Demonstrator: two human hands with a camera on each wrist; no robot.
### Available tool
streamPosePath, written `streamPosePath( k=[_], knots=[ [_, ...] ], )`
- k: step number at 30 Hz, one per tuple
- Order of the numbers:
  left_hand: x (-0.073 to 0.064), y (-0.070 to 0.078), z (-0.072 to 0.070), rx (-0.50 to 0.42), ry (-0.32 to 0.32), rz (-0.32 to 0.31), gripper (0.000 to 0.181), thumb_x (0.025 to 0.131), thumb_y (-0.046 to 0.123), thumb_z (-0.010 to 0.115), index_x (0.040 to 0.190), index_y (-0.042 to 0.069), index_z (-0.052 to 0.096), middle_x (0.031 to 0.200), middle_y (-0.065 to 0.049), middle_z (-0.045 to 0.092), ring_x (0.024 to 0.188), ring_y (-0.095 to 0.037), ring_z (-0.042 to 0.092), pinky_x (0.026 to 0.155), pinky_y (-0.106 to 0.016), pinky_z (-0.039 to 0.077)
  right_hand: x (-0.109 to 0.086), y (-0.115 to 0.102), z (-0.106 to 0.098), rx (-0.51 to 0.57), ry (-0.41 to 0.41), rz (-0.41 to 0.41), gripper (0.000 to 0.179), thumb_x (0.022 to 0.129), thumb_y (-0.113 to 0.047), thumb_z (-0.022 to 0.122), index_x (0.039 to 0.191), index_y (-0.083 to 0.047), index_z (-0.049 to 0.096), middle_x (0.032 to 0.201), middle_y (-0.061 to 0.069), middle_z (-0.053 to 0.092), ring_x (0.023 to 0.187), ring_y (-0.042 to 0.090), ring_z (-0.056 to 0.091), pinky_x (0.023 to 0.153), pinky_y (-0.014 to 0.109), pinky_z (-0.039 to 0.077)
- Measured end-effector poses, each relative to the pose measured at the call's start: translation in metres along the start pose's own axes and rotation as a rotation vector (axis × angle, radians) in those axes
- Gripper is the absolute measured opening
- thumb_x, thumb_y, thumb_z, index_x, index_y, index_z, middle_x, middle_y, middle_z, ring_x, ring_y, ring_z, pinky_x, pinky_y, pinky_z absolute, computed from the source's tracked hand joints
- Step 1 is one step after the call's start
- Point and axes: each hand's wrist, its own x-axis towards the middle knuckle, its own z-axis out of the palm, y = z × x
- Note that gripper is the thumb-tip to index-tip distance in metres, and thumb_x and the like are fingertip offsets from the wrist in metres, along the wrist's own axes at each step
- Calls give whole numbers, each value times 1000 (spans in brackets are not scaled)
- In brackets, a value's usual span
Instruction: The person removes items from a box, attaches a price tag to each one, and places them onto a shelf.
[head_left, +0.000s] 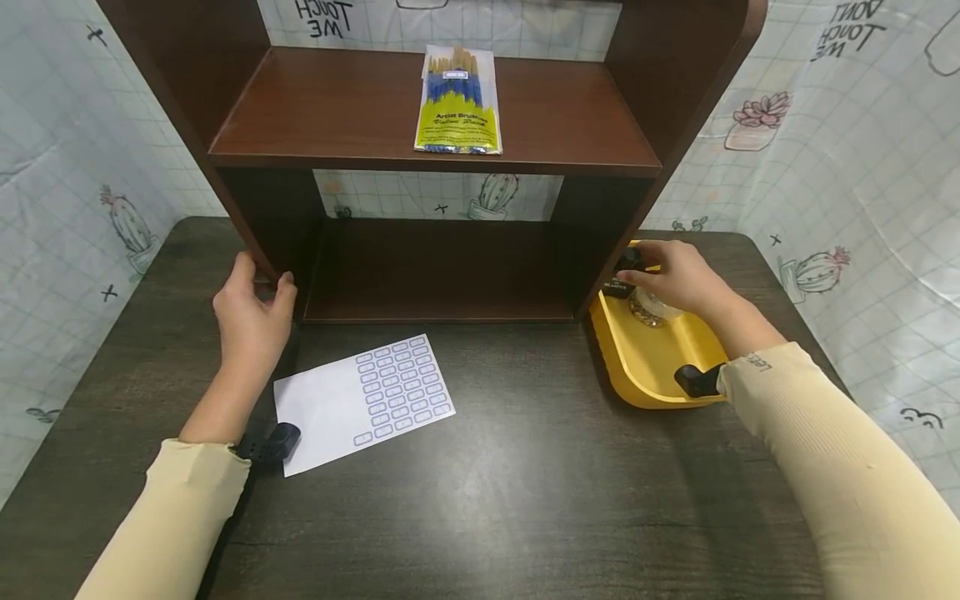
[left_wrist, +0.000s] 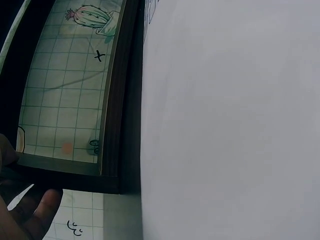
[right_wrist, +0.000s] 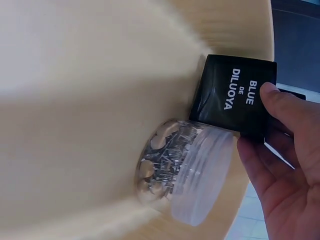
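My left hand (head_left: 252,315) grips the lower front edge of the dark brown shelf unit's (head_left: 435,321) left side panel, thumb on one side and fingers on the other. In the left wrist view, the fingers (left_wrist: 47,210) lie against the outside of the panel. At the right, my right hand (head_left: 684,277) pinches a square black perfume bottle (right_wrist: 235,92) lettered "BLUE DE DILUOYA" near its top. The bottle is at the far end of a yellow tray (head_left: 622,375). Beside it in the tray, a clear round jar (right_wrist: 172,165) with a translucent lid holds many metal pins.
A pack of artist brushes (head_left: 459,104) with a small label lies on the upper shelf. On the dark table (head_left: 487,517) before the unit is a white sheet of blue-bordered labels (head_left: 322,408). Printed cloth (head_left: 862,208) hangs behind and at both sides.
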Motion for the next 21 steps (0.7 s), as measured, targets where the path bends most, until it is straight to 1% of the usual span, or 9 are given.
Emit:
streamPosePath(
  k=[1, 6, 11, 17, 18, 19, 20, 21],
  knots=[
    [0, 0, 0, 0, -1, -2, 24, 102, 10, 59, 121, -4, 60, 109, -25, 71, 93, -35, 68, 66, -6, 35, -1, 0, -1, -2, 7, -1, 61, 104, -35, 64, 148, 5, 50, 145, 38, 55, 135, 55, 51, 111, 69, 42],
    [-1, 1, 1, 1, -3, -12, 24, 102, 11, 58, 121, -4, 60, 110, -26, 71, 95, -37, 70, 66, -5, 35, -7, -2, -11, 1, 56, 4, 64, 104, -35, 64, 146, 11, 48, 138, 42, 56, 129, 57, 55, 107, 69, 44],
    [0, 1, 1, -5, 3, -7, 23, 102, 10, 59, 120, -4, 60, 109, -26, 71, 97, -39, 71, 67, -4, 36, -17, -4, -25, 25, 104, 20, 68, 105, -37, 61, 149, 11, 43, 140, 44, 53, 129, 59, 54, 108, 71, 42],
    [1, 1, 0, -2, -2, -9, 24, 102, 10, 58, 121, -4, 60, 110, -26, 71, 98, -39, 71, 67, -3, 36, -35, -6, -35, 50, 179, 10, 65, 106, -39, 59, 145, 11, 46, 137, 44, 55, 123, 60, 58, 102, 70, 45],
    [1, 2, 0, 0, -3, -10, 24, 102, 10, 58, 121, -4, 60, 111, -26, 71, 98, -39, 71, 67, -3, 36, -38, -6, -36, 54, 196, 3, 61, 106, -38, 60, 140, 11, 49, 134, 44, 58, 121, 59, 59, 99, 69, 46],
    [1, 2, 0, 2, -5, -12, 24, 102, 10, 58, 122, -4, 60, 111, -26, 71, 98, -39, 71, 68, -3, 36, -41, -7, -36, 45, 211, -4, 56, 105, -38, 60, 134, 10, 53, 129, 42, 61, 116, 57, 62, 94, 65, 50],
    [1, 2, -1, 4, -7, -13, 24, 102, 10, 58, 122, -4, 60, 111, -26, 71, 99, -40, 71, 68, -3, 36, -45, -7, -36, 32, 228, -14, 51, 105, -38, 61, 126, 9, 56, 119, 40, 64, 107, 53, 65, 88, 58, 53],
    [1, 2, -1, 6, -9, -13, 25, 102, 10, 58, 122, -4, 60, 112, -26, 71, 99, -40, 71, 68, -3, 36, -48, -7, -36, 19, 245, -26, 46, 104, -36, 62, 119, 7, 57, 110, 36, 66, 97, 46, 67, 81, 51, 54]
  ],
)
